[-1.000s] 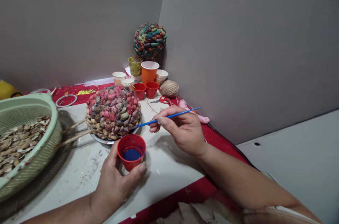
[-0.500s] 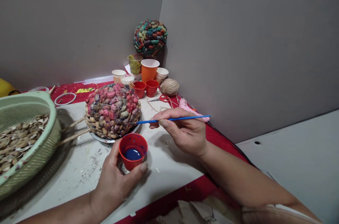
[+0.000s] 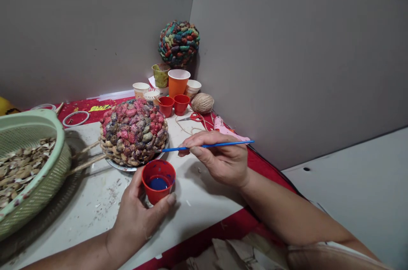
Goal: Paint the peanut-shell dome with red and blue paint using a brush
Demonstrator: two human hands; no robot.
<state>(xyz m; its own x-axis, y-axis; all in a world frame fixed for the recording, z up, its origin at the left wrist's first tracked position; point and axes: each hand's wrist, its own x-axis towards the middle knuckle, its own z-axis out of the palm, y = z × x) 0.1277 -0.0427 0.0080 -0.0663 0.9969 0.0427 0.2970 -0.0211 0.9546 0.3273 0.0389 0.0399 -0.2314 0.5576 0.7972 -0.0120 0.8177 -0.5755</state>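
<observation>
My left hand (image 3: 137,210) is wrapped round a small red cup (image 3: 158,195) with dark blue paint in its bottom. Between the thumb and fingers of my right hand (image 3: 219,157) is a thin blue paintbrush (image 3: 210,146), its bristle end at the lower right side of a peanut-shell ball (image 3: 134,132). Pink, purple and grey-green colour covers the ball's upper part, while shells along its lower edge look bare tan. The ball rests on a plate (image 3: 123,168), of which only the rim shows. Two cord-like strands run from its left side toward the basket.
A green basket (image 3: 59,134) of peanut shells stands at the left. Behind the ball are an orange cup (image 3: 177,85), smaller cups, a twine ball (image 3: 203,103) and red-handled scissors (image 3: 195,117). A multicoloured shell ball (image 3: 179,43) sits by the grey walls.
The brush tip has shifted slightly left along the ball's lower right side. My whole view has moved a little; my left hand still holds the cup.
</observation>
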